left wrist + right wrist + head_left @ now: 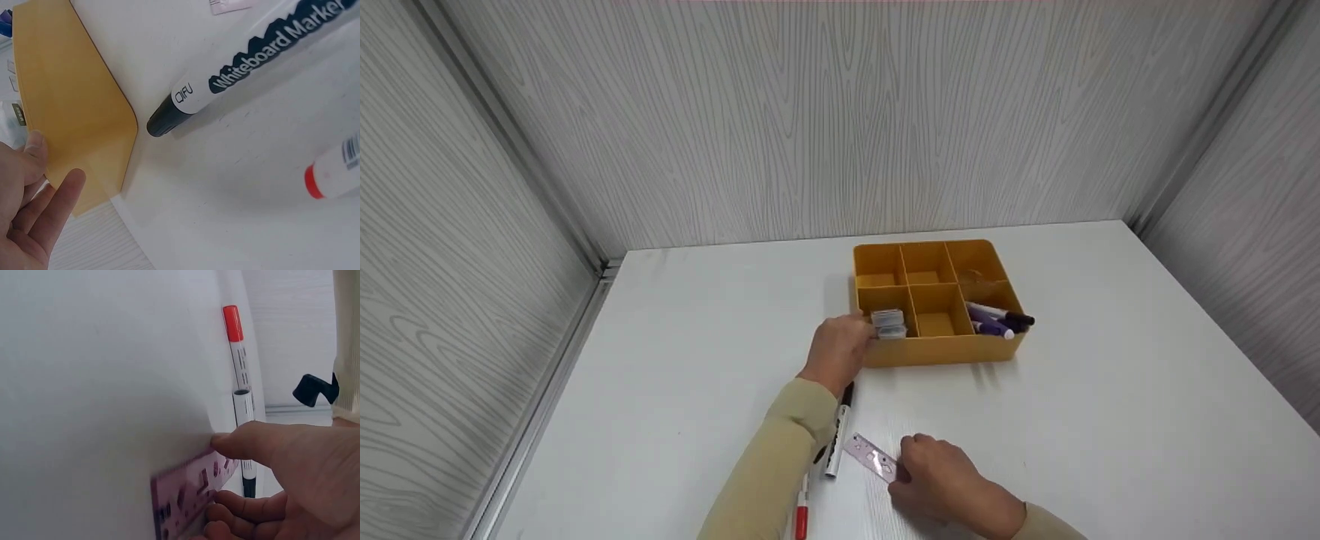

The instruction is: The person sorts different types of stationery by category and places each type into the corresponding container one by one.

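My left hand (838,349) is at the near left corner of a yellow six-compartment organizer box (937,351). It grips the corner, the thumb (35,149) against the wall near the rim and one finger extended along the outside. Small clear packets (889,322) stand in the near left compartment beside this hand. My right hand (941,476) pinches a translucent pink ruler (871,456) between thumb and fingers, low over the table. In the right wrist view the ruler (191,489) shows cut-out shapes, with part of it hidden by the hand.
A black-capped whiteboard marker (838,442) lies below the left forearm, with a red-capped marker (802,517) nearer the front, partly covered by the sleeve. Purple and black pens (997,321) stick out of the box's near right compartment. Grey wood-grain panels (847,120) surround the white table (697,337).
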Motion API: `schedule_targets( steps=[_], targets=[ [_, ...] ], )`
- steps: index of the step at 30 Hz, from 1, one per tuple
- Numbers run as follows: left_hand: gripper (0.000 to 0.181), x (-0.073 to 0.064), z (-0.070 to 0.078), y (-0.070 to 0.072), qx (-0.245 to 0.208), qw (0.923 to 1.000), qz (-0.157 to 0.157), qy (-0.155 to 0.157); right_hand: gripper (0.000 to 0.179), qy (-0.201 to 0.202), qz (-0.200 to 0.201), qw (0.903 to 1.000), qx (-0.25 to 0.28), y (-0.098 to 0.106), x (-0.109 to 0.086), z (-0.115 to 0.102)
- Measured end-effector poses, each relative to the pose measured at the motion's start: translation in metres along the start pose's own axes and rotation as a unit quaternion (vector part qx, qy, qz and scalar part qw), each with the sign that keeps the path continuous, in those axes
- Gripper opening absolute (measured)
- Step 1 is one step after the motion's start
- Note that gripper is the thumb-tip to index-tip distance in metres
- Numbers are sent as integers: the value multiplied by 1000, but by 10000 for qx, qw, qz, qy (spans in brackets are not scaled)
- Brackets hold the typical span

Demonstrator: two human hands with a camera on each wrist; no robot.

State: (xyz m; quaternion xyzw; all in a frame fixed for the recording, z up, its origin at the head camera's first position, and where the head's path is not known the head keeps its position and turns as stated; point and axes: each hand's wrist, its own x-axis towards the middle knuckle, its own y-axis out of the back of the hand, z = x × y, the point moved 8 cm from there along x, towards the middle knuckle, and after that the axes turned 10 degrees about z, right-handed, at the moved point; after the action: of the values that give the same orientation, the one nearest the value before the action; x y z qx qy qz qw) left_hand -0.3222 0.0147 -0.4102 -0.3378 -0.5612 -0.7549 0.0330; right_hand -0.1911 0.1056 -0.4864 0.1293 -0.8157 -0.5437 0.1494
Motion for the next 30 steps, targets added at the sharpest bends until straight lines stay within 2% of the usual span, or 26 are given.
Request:
schedule_targets(
  steps=[5,7,10,12,15,19,23,26,30],
  targets=[
    [9,0,0,0,54,10000,-64,36,18,71,399,9985,-379,5,-1,2],
    [10,0,0,0,94,9999,-60,33,17,213,652,9948,-748,7,-3,0],
    [10,0,0,0,105,9999,-73,48,15,530,1022,9817,-1518,8,-8,-7],
    [10,0,-1,-1,96,9999,-46,44,12,762,1272,9675,-2049,9,-11,-11],
    [10,0,-2,-2,71,9999,-69,68,10,954,1384,9541,-2478,7,-13,-12],
    [9,-1,-2,-4,110,9999,-90,57,9,1190,1198,9525,-2533,3,-13,-6],
    [10,-1,-1,-5,139,9997,-186,79,11,1461,995,9537,-2434,10,-11,6],
    [9,0,0,-4,113,9998,-152,54,20,1528,1165,9541,-2297,26,-9,16],
    [6,0,1,0,108,9998,93,-114,33,1561,1660,9503,-2119,53,-8,30]
  ],
)
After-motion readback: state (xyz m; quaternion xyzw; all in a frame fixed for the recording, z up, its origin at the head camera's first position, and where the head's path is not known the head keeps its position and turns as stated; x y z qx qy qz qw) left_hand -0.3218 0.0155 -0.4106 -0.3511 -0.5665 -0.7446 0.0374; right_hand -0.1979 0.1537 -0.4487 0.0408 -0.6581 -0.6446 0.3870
